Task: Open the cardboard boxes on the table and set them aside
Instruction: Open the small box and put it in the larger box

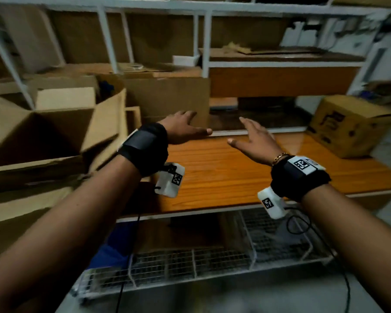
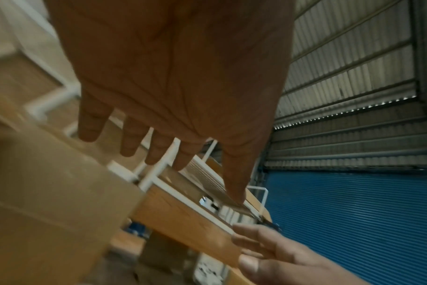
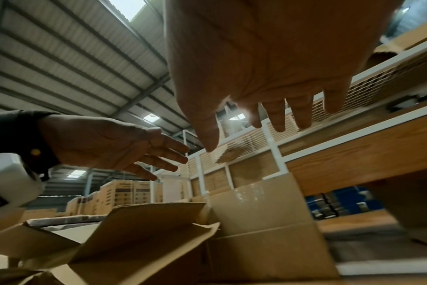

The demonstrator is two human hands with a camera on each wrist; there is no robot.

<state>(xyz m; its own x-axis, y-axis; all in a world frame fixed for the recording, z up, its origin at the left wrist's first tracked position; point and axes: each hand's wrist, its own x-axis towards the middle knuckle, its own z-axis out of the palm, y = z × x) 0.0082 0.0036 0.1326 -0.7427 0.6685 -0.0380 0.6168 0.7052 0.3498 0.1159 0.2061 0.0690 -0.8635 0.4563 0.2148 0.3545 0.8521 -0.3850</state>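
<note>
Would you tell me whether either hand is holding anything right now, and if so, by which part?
Nothing is held. The left hand and right hand both reach out with straight, spread fingers toward the closed box.

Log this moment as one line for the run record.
left hand: open, empty | right hand: open, empty | closed cardboard box: ahead | opened box: left

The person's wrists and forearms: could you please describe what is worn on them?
Both forearms are bare. Each wrist carries a black strap, a white camera box with a black square marker and a black cable; the right wrist adds a gold chain bracelet beside its hand.
</note>
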